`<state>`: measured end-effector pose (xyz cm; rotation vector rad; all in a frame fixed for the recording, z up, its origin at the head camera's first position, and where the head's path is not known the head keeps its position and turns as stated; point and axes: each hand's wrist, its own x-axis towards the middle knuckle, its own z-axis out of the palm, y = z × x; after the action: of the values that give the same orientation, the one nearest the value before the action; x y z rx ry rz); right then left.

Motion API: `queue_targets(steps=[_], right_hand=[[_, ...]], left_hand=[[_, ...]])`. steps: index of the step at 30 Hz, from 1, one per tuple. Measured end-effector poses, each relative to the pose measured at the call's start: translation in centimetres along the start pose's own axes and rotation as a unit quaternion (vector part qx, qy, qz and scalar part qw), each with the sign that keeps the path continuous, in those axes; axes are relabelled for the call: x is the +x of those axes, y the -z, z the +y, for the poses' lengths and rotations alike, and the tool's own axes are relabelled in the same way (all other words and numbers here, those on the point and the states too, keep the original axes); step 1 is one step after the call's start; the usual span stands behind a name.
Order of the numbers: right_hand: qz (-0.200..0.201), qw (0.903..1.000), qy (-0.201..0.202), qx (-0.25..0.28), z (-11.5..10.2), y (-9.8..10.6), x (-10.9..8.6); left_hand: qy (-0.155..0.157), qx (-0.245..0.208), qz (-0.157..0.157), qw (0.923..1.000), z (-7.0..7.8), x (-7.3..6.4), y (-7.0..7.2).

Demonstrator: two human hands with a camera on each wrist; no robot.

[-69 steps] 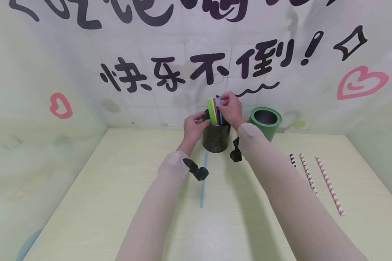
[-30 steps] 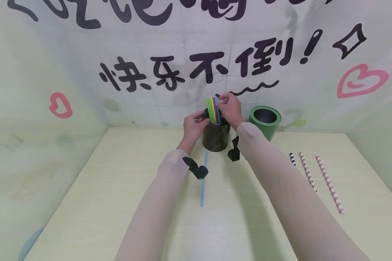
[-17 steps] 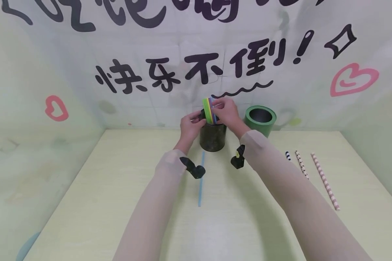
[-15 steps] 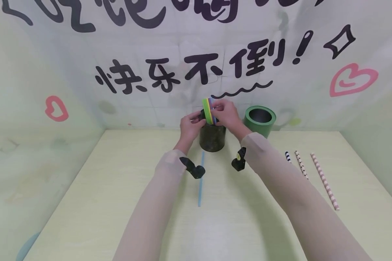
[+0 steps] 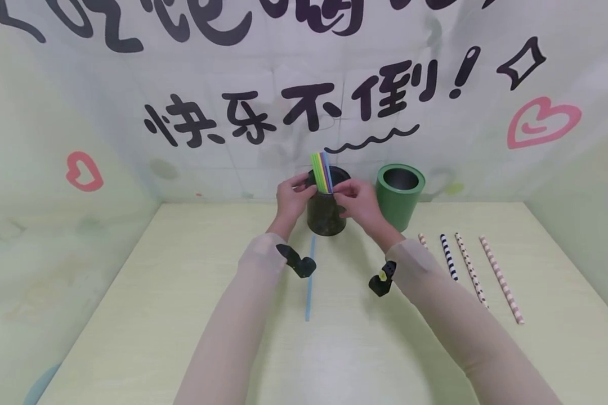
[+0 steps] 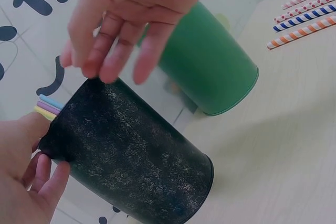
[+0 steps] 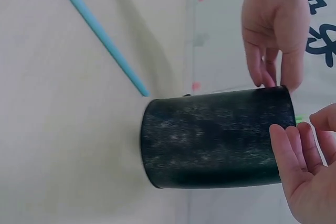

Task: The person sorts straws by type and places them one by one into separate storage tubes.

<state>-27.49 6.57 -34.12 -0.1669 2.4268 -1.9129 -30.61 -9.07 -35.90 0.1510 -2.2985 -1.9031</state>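
Observation:
A dark speckled pot [image 5: 326, 218] stands at the back of the table, several coloured straws [image 5: 319, 171] leaning in its mouth. My left hand [image 5: 290, 203] grips its rim on the left, thumb in front and by the straws. At the right of the rim is my right hand [image 5: 363, 205]. In the right wrist view its fingers [image 7: 294, 148] lie extended against the wall near the rim, pinching nothing I can see. One light blue straw [image 5: 309, 295] lies on the table in front of the pot. The straws' lower ends are hidden inside.
Just right of the pot stands a green pot [image 5: 401, 205]. Several patterned straws lie on the table's right side, among them a blue-striped straw [image 5: 448, 257] and a pink-striped straw [image 5: 501, 281]. A printed sheet [image 5: 253, 62] hangs behind the table [image 5: 182, 270].
My right hand has let go of the straws' upper part and come down to the pot's rim. The straws stay in the pot, gathered at its left. My left hand holds its place.

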Motion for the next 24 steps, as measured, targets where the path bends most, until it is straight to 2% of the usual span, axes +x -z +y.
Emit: queue_targets(steps=[9,16,24], right_hand=[[-0.017,0.9991,-0.038,0.005,3.4,-1.5,-1.2],[-0.027,0.9952,-0.094,0.004,5.8,-3.9,-2.0],[-0.008,0.9944,-0.105,-0.004,7.9,-5.7,-2.2]], left_hand=[[-0.001,0.002,0.001,1.0,0.0,0.0,-0.1],[-0.002,0.007,0.002,1.0,0.0,0.0,0.1],[0.011,0.002,-0.003,0.9999,0.2,-0.1,0.0]])
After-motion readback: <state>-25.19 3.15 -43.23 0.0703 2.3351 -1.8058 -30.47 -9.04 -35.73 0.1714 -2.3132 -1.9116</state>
